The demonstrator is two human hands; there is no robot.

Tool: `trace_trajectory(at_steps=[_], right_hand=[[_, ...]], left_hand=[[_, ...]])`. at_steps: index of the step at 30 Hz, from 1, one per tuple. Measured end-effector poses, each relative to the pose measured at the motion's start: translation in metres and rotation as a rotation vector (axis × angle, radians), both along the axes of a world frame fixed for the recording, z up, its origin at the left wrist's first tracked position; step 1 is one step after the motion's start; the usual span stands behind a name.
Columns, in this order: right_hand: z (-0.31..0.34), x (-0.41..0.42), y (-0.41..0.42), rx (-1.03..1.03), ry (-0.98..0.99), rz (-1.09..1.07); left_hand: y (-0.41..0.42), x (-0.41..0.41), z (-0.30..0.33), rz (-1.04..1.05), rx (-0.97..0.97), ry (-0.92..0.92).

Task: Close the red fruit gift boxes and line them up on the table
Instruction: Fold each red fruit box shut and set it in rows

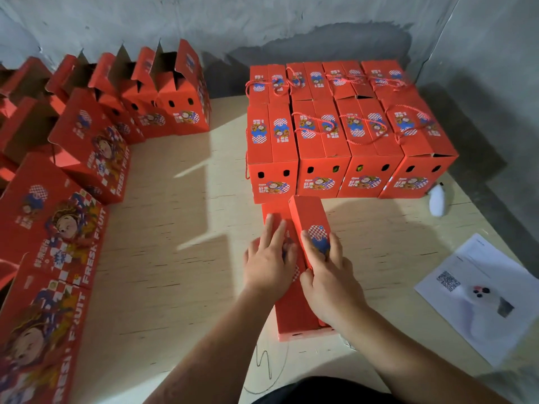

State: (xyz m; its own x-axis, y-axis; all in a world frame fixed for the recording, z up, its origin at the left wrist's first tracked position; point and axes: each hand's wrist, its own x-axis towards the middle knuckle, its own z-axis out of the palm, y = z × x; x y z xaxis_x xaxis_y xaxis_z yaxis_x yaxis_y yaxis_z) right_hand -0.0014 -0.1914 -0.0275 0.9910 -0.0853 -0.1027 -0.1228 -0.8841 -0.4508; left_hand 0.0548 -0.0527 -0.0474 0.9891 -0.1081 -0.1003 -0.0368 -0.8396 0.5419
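Head view: left hand presses one lid flap flat, fingers straight; right hand grips the raised flap. Box judged light, creasable card; hold by flap edges.

One head-worn wide-angle view, forward and down (steeply) over the table, close above the hands.

"FRESH FRUIT" in white capitals down side of red boxes at left. QR code printed on paper sheet at right; other print there too small to read.
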Motion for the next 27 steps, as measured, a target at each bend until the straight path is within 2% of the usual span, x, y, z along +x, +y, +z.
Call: trace_trajectory(at_steps=[2,5,8,10,13,18,23,27], right_hand=[[0.0,-0.001,-0.001,-0.029,0.008,0.015],[0.002,0.004,-0.003,0.009,0.061,0.023],[0.007,0.012,-0.004,0.131,0.088,-0.018],[0.008,0.014,-0.004,0.174,0.01,-0.052],[0.008,0.017,-0.004,0.054,-0.088,-0.054],[-0.002,0.018,-0.002,-0.071,-0.124,-0.057],[-0.008,0.015,0.002,-0.181,-0.107,0.002],[-0.004,0.017,0.001,-0.198,-0.07,0.011]], left_hand=[[-0.002,-0.003,-0.001,0.003,0.054,-0.028],[-0.012,-0.001,0.002,-0.126,0.191,-0.156],[-0.017,0.005,0.001,-0.195,0.206,-0.166],[-0.013,0.007,-0.002,-0.225,0.189,-0.168],[-0.006,0.006,-0.004,-0.237,0.153,-0.176],[-0.008,-0.005,0.0,-0.078,-0.034,-0.172],[-0.005,0.002,-0.01,-0.215,0.139,-0.205],[-0.006,0.004,-0.009,-0.178,0.132,-0.175]])
